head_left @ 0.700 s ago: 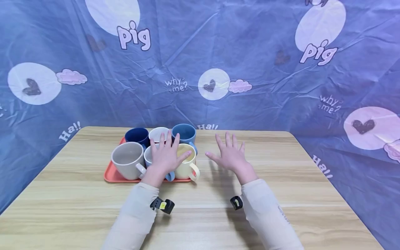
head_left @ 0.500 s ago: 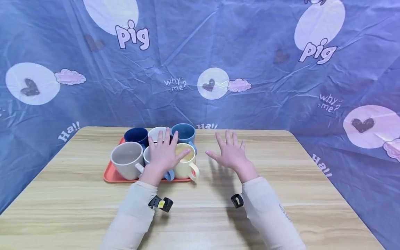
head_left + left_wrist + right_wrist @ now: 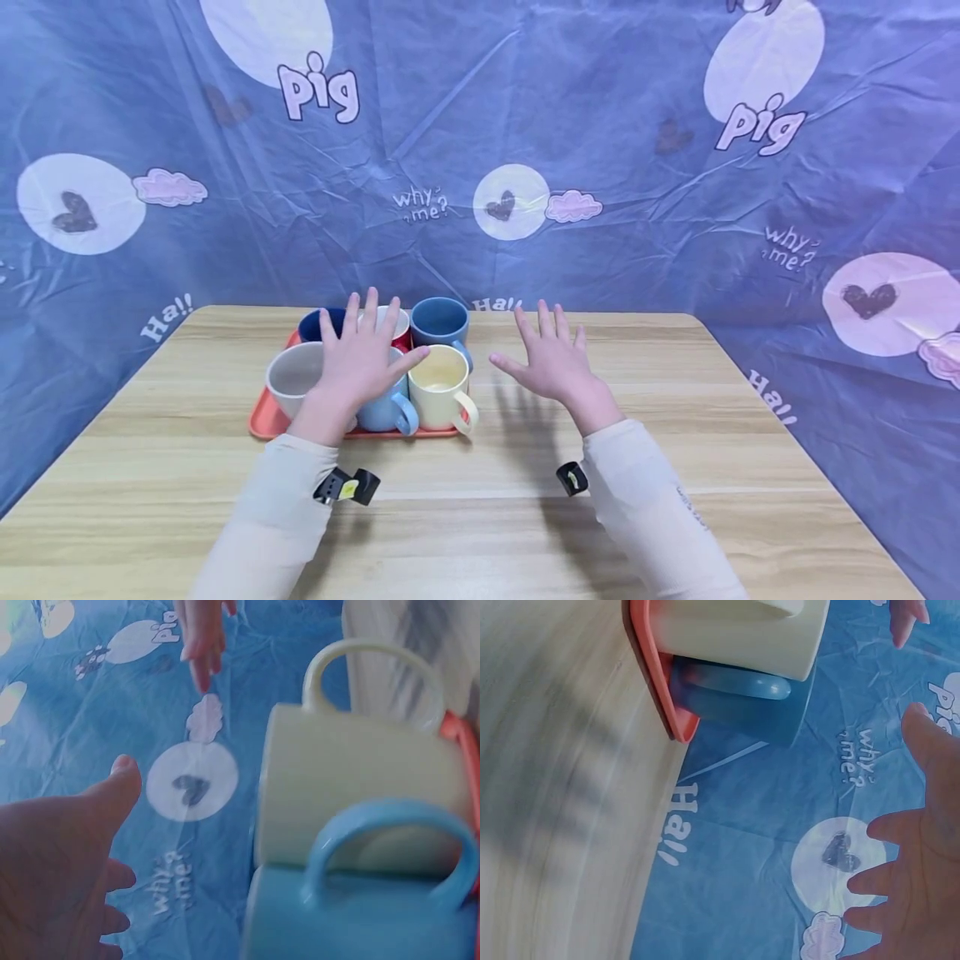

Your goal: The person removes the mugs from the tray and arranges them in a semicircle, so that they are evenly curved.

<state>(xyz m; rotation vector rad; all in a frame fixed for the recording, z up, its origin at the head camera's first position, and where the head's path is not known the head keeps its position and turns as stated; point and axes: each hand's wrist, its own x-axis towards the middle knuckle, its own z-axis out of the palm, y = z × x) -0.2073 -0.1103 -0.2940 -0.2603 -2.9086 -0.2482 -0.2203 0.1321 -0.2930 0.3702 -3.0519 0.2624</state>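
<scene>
My left hand [image 3: 358, 358], fingers spread, hovers over the tray of mugs and overlaps the grey mug [image 3: 288, 375] in the head view. Beside it stand a light blue mug [image 3: 384, 412] and a cream mug [image 3: 437, 392], handles toward me. Behind them are a dark blue mug [image 3: 310, 326], a white-and-red mug [image 3: 402, 325] and a teal-blue mug [image 3: 440, 319]. All sit on an orange-red tray [image 3: 264, 421]. To the right of the tray, my right hand [image 3: 555, 362] is held above the table with its fingers spread and nothing in it.
The wooden table [image 3: 465, 533] reaches back to a blue printed cloth [image 3: 630, 167] that hangs behind and at both sides. A black wrist strap [image 3: 347, 486] is on the left wrist, another dark band [image 3: 572, 478] at the right.
My left hand has moved left, from over the light blue mug toward the grey one, uncovering the cream mug. The right hand has risen slightly. The mugs and tray have not moved.
</scene>
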